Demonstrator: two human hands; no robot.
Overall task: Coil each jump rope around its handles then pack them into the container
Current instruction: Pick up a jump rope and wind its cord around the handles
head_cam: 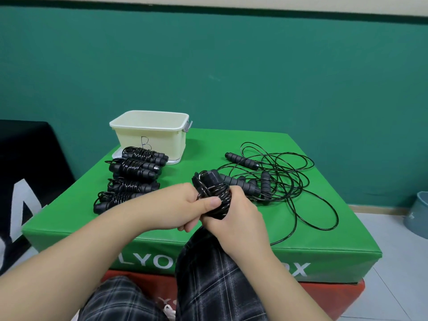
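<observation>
green box [92, 218]: l hand [185, 208] & r hand [236, 218] grip wrapped tight on coiled rope [214, 195].

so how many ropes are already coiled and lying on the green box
4, in a row left of the hands: coiled rope by the container, then. A fifth is in the hands.

The inside of the cream plastic container [150, 133] is hidden by its front wall. The pale blue bin [418, 214] beyond the container's right is cut by the edge.
</observation>
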